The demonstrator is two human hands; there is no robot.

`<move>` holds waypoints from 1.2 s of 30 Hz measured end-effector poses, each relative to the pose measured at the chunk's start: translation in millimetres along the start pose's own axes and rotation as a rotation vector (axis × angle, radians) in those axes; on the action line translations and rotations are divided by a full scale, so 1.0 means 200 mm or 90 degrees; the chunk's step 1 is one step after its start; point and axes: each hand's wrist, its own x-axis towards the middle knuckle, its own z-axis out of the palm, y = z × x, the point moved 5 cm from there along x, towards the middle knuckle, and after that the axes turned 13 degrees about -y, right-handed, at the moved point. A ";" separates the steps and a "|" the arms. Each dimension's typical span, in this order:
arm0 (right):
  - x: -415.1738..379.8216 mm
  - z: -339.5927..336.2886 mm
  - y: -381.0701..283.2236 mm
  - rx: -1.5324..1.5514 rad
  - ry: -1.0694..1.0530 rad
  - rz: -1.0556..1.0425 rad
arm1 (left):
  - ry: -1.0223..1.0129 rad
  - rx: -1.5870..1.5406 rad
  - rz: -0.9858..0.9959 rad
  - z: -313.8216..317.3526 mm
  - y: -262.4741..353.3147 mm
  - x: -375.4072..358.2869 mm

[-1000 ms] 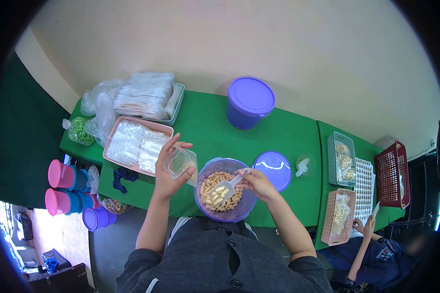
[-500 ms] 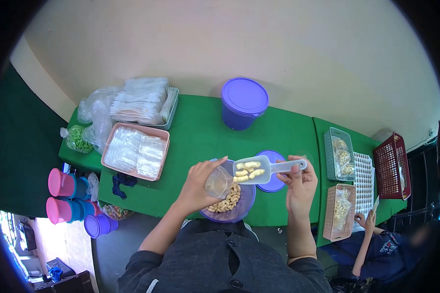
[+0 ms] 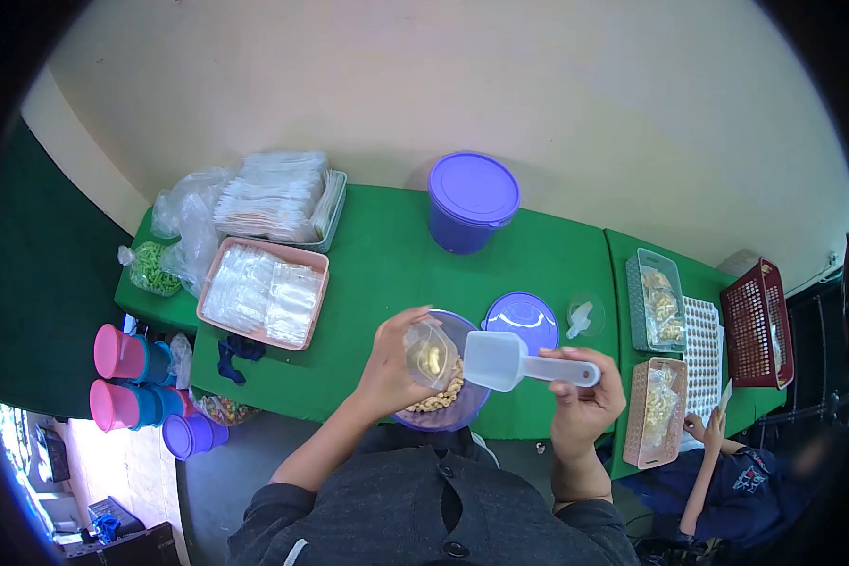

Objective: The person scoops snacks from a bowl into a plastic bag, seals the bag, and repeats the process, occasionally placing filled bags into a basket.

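Observation:
My left hand (image 3: 387, 366) is wrapped round a clear plastic bag (image 3: 428, 355) with pale yellow snack pieces in it. In my right hand (image 3: 583, 406) is the handle of a translucent white scoop (image 3: 496, 360). The scoop is tilted beside the bag, and no pieces show in it. Below both hands stands a purple tub (image 3: 481, 404) with curved, light brown snack pieces (image 3: 438, 394) inside, partly hidden by my left hand and the bag. A purple lid (image 3: 523, 323) lies flat on the green table just behind the scoop.
A lidded purple bucket (image 3: 473, 203) stands towards the wall. Baskets of clear bags, one pink (image 3: 260, 294), are at left. On the right table sit baskets of filled bags (image 3: 657, 411), a sticker sheet (image 3: 703, 351) and a maroon basket (image 3: 757, 323). A co-worker's hands (image 3: 707, 430) are at far right.
The scoop, which held several pieces, has tipped over and now shows none. Yellow pieces now show in the bag. My right hand has moved slightly down and right.

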 end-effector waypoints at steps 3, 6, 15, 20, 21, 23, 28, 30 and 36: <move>0.03 -0.02 0.05 -0.024 0.075 0.028 | 0.068 -0.212 -0.008 -0.03 -0.07 -0.04; 0.06 0.02 0.25 -0.117 0.017 0.187 | 0.066 -0.417 -0.037 -0.09 -0.09 -0.03; -0.29 0.41 0.89 -0.254 -0.570 0.413 | 0.078 -0.649 -0.102 -0.10 -0.21 -0.13; -0.11 0.38 0.68 0.142 -0.167 0.341 | 0.087 -0.435 -0.142 -0.06 -0.18 -0.14; -0.09 0.38 0.62 0.141 -0.167 0.341 | 0.067 -0.402 -0.118 -0.04 -0.14 -0.12; -0.03 0.39 0.46 0.147 -0.183 0.210 | 0.045 -0.371 -0.094 -0.01 -0.12 -0.12; -0.05 0.34 0.44 0.132 -0.124 0.208 | -0.016 -0.351 -0.090 0.01 -0.09 -0.10; -0.07 0.36 0.46 0.141 -0.117 0.211 | -0.018 -0.348 -0.118 0.00 -0.10 -0.12; -0.07 0.38 0.43 0.123 -0.093 0.169 | 0.070 -0.344 -0.128 0.01 -0.08 -0.14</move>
